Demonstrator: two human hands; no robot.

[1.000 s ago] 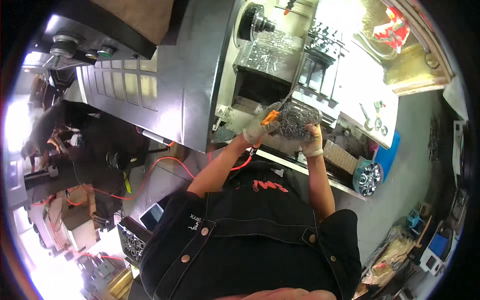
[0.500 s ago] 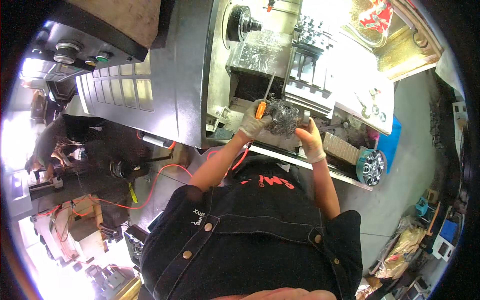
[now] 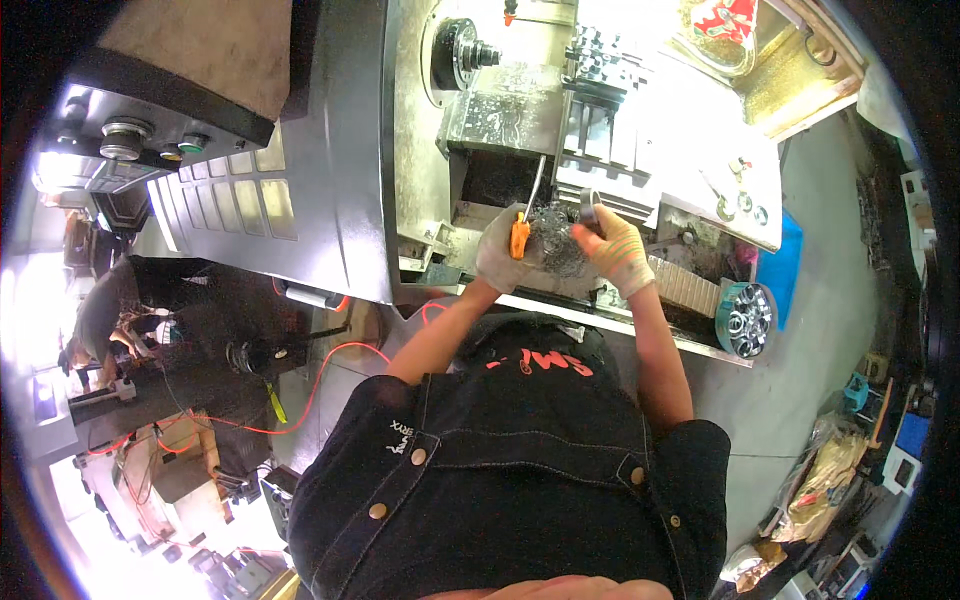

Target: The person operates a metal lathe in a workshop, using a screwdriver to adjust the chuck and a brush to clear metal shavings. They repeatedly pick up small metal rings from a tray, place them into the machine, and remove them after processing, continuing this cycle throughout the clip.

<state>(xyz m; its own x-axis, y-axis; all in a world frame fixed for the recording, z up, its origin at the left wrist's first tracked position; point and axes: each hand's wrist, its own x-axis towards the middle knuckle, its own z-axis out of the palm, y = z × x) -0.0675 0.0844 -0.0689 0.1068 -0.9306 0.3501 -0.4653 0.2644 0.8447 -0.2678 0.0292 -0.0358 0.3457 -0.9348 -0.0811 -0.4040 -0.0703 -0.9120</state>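
Grey tangled metal swarf (image 3: 560, 245) sits bunched between your two gloved hands, at the open front of the lathe (image 3: 500, 110). Your left hand (image 3: 503, 250) is closed around an orange-handled tool (image 3: 520, 236) whose thin metal shaft points up. Your right hand (image 3: 613, 245) grips the swarf's right side, fingers curled.

- Dark denim short-sleeved shirt (image 3: 520, 490) with copper snap buttons and white stitched lettering near the collar.
- Black cap (image 3: 535, 350) with red lettering, above the shirt.
- Pale knit gloves on the left hand (image 3: 500, 252) and right hand (image 3: 618, 250).
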